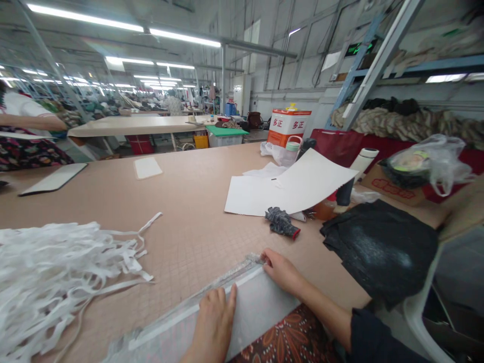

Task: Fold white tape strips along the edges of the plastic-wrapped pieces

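Observation:
A pale, translucent sheet (260, 307) lies along the near table edge, with a white strip (170, 322) running along its far side. My left hand (216, 317) rests on the sheet, fingers extended over the strip. At the sheet's far right corner, my right hand (278, 269) has its thumb and fingers pinched together on the edge. Beneath the sheet's near side, a dark red patterned cloth (289, 338) shows. To the left spreads a tangled heap of white strips (64, 272).
Beyond my right hand are a grey glove (282, 222), large white sheets (291, 184) and a stack of black cloth (381, 247). A red and white box (288, 128) stands behind. A person (30, 126) is at the far left, near a white board (55, 180).

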### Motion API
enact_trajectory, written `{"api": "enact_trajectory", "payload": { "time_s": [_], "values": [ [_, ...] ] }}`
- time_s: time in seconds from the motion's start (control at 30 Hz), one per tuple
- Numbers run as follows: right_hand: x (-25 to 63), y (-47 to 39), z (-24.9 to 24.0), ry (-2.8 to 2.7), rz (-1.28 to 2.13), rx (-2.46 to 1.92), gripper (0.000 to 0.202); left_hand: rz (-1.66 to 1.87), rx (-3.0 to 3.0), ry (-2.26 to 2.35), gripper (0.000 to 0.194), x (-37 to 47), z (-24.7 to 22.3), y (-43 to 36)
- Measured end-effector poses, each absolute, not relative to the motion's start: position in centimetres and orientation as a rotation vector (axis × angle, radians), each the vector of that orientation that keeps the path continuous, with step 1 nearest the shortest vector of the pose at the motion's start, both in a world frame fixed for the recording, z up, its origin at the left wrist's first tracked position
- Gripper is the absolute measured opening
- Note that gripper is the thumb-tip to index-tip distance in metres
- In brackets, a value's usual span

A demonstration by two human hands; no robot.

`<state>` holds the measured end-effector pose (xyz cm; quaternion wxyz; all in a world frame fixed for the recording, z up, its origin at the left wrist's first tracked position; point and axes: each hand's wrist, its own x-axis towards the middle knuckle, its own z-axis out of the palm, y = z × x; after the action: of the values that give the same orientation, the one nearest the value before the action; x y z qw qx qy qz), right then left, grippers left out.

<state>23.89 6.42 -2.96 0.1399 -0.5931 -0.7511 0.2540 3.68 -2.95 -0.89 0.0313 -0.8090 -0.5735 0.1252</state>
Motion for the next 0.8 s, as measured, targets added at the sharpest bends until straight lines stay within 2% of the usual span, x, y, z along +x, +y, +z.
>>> {"api": "enact_trajectory", "payload": {
  "time_s": [0.27, 0.57, 0.7, 0.8],
  "values": [
    [24.0, 6.9, -3.3, -2.164, 0.730, -1.756, 0.024, 0.334, -2.427, -1.723, 0.053, 3.6, -2.1, -3.2],
    [23.5, 7.1, -3.0, -2.240, 0.656, -1.791, 0.025, 0.399, -2.521, -1.764, 0.052, 3.6, -0.4, -3.0],
    [23.3, 7.0, -2.1, -2.291, 0.544, -1.812, 0.023, 0.403, -2.559, -1.790, 0.050, 3.4, -0.3, -3.0],
    [22.2, 5.8, -1.6, -2.344, 0.309, -1.812, 0.022, 0.369, -2.553, -1.805, 0.050, 3.4, -0.4, -3.1]
  ]
}}
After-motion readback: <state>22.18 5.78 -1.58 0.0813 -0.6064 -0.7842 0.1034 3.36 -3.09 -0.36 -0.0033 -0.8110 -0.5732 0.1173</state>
